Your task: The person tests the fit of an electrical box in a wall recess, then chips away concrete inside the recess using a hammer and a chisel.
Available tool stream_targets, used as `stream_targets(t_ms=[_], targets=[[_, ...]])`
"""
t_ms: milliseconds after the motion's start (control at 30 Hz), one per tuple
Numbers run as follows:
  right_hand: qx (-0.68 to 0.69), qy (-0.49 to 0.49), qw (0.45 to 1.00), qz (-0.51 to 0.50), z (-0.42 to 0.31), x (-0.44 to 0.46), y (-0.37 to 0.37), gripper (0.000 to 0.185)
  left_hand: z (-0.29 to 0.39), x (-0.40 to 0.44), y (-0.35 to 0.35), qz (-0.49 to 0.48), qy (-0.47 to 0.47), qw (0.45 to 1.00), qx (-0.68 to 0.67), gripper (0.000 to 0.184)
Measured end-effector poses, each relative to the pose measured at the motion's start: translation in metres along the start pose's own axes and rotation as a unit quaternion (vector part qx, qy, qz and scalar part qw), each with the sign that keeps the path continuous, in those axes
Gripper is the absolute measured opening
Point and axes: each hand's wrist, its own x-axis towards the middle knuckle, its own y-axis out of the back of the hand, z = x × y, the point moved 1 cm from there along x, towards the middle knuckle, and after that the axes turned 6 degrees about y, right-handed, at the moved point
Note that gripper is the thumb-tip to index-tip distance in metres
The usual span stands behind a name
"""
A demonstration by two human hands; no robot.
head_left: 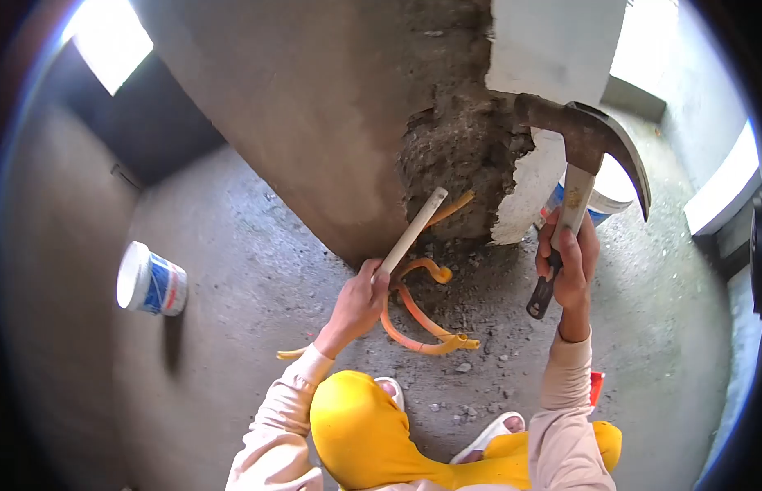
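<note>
My left hand [359, 301] is closed around a pale, bar-shaped chisel [415, 225], tilted up and to the right in front of the broken wall patch [459, 155]. Whether its far end touches the wall is hard to tell. In my right hand [571, 262] is a claw hammer [577, 196], gripped on its handle, with the dark head raised and the curved claw toward the right. Orange flexible conduits [422, 347] stick out near the foot of the wall, just beside my left hand.
Loose rubble [463, 368] lies on the concrete floor [258, 327] below the wall. A white bucket [152, 278] stands to the left, and another bucket [614, 184] is partly hidden behind the hammer. A red object [596, 388] shows by my right forearm.
</note>
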Motion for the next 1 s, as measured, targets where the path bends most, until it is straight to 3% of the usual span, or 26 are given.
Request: stream_targets(t_ms=[200,300,467,533,667,733,800,833,867,1000], targets=[[-0.160,-0.032,0.984,-0.076,0.029,-0.004,-0.016,0.041,0.006,0.024,-0.031,0.073,0.011,0.997,0.019,0.023],[-0.249,0.007,0.964,-0.097,0.057,-0.013,-0.020,0.046,0.001,0.036,-0.040,0.092,0.023,0.995,0.025,0.023],[-0.258,-0.025,0.962,-0.086,0.083,-0.019,-0.029,0.045,0.002,0.049,-0.040,0.085,0.046,0.995,-0.040,0.024],[-0.303,0.060,0.947,-0.088,0.084,-0.013,-0.032,0.045,0.011,0.050,-0.040,0.081,0.052,0.993,-0.071,0.024],[-0.233,0.114,0.966,-0.008,0.063,0.003,-0.049,0.044,0.020,0.053,-0.041,0.075,0.070,0.988,-0.116,0.024],[-0.020,0.162,0.981,0.105,0.065,0.011,-0.059,0.040,0.018,0.053,-0.041,0.069,0.068,0.988,-0.121,0.024],[-0.279,0.088,0.956,-0.004,0.137,0.010,-0.035,0.029,0.015,0.053,-0.045,0.101,0.024,0.989,-0.109,0.024],[-0.398,0.071,0.912,-0.067,0.173,0.009,-0.023,0.024,0.017,0.055,-0.048,0.100,0.018,0.988,-0.113,0.024],[-0.470,0.062,0.875,-0.100,0.164,0.017,-0.038,0.024,0.017,0.056,-0.050,0.094,0.029,0.986,-0.134,0.024],[-0.463,0.046,0.882,-0.072,0.124,0.016,-0.040,0.028,0.007,0.060,-0.054,0.106,0.012,0.984,-0.144,0.027]])
